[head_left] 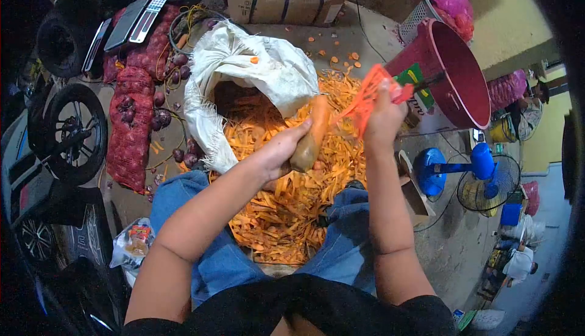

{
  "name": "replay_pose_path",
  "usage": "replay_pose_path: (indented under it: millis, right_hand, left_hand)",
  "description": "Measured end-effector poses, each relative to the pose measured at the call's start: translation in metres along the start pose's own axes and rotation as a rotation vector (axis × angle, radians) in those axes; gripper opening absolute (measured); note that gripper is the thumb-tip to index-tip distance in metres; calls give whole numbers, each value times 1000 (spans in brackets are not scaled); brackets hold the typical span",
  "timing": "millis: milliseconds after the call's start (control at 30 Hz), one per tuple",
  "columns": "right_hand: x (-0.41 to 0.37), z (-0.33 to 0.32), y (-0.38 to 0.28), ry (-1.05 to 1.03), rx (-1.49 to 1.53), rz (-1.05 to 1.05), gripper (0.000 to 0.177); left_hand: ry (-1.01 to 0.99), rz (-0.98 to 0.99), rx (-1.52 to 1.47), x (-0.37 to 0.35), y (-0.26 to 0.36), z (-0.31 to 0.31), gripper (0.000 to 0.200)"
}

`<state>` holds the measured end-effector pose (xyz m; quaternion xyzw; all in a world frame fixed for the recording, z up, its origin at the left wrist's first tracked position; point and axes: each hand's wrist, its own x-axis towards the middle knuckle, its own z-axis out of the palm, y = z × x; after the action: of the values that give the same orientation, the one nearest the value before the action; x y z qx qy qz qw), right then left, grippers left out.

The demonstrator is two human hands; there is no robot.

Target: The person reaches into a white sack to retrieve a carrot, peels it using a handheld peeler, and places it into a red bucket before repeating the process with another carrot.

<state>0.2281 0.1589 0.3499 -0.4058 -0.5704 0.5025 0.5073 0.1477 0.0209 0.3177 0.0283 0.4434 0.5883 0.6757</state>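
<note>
My left hand [286,147] is closed around a large carrot [319,120] above the peel pile. The carrot's upper part is bright orange and bare; its lower end is still brown-skinned. In my right hand [385,116], just to the right of the carrot, is a bright orange-red plastic peeler [370,95], blurred and partly covered by my fingers. It is apart from the carrot. A thick heap of orange carrot peels [280,220] lies between my knees. Behind my left hand, a white woven sack [268,68] gapes open, its inside dark.
A red bucket [466,86] stands tilted in view at the right, near a blue fan [481,168]. Red net bags of onions [129,135] lie at the left, with a scale [129,22] on top. Carrot slices [334,59] dot the floor beyond the sack. Motorbike wheels [73,134] are far left.
</note>
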Motion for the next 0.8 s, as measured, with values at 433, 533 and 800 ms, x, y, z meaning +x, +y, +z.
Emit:
replay_pose_path:
  millis: [433, 533, 800]
  right_hand:
    - [40, -13, 46, 107, -398, -341, 19]
    - [43, -19, 29, 152, -54, -60, 18]
    - [-46, 16, 10, -360, -268, -297, 21]
  left_hand:
    - [-124, 32, 186, -10, -8, 12, 33]
    - [-185, -25, 215, -9, -7, 8, 32]
    - [23, 163, -83, 3, 0, 8, 35]
